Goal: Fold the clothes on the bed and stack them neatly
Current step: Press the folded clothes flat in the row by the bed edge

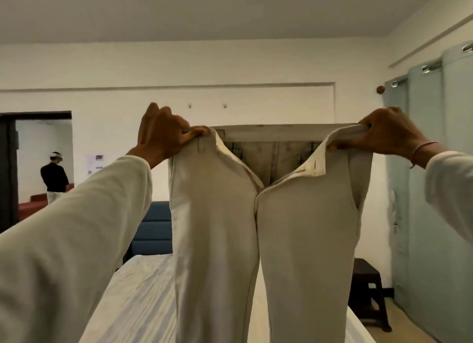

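You're over the bed (138, 291), white sheet, running from 6 toward 12 o'clock. Beige trousers (294, 227) hang upright in mid-air above it, dead centre, fly open, legs dropping toward 6. Pale green curtains (435, 176) at 3 o'clock, dark stool (366, 289) at 4. Another person (55, 173) in a doorway at 9. Your left hand (161, 135) pinches the waistband at 11 o'clock; right hand (384, 133) grips it at 1.
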